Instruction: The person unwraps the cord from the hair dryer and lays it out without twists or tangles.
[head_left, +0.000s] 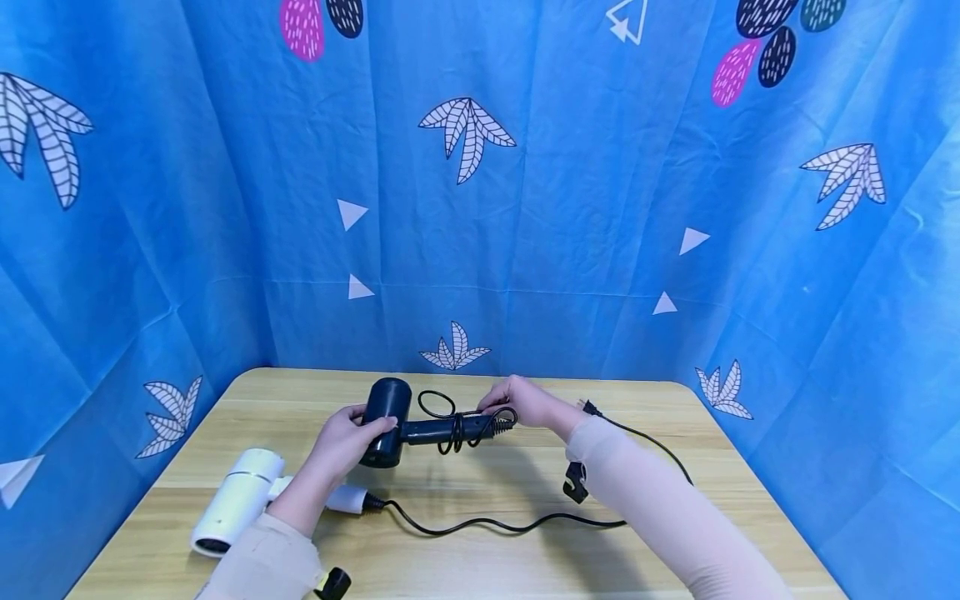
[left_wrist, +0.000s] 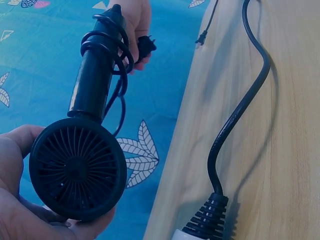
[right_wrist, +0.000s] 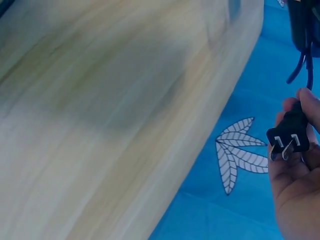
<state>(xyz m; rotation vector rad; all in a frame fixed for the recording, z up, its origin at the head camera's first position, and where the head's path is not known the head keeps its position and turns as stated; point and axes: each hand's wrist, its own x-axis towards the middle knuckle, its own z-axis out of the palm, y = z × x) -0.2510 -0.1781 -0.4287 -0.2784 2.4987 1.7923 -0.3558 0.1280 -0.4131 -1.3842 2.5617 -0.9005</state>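
Note:
A black hair dryer (head_left: 427, 431) is held above the table by the left hand (head_left: 341, 443), whose thumb and fingers grip its barrel. Its round, slotted grille (left_wrist: 76, 169) shows in the left wrist view. The black cord (left_wrist: 97, 47) is wound several times round the handle, which points to the right. At the handle's end the right hand (head_left: 522, 403) pinches the two-pronged plug (right_wrist: 290, 131) of this cord, prongs outward. Beneath the left forearm a white hair dryer (head_left: 238, 502) lies on the table, its handle partly hidden by that arm.
The white dryer's black cord (head_left: 487, 523) runs right across the wooden table (head_left: 480, 575), passes under the right sleeve, and ends in a plug (head_left: 590, 407) near the back. Blue patterned curtains (head_left: 585, 208) enclose the table's back and sides.

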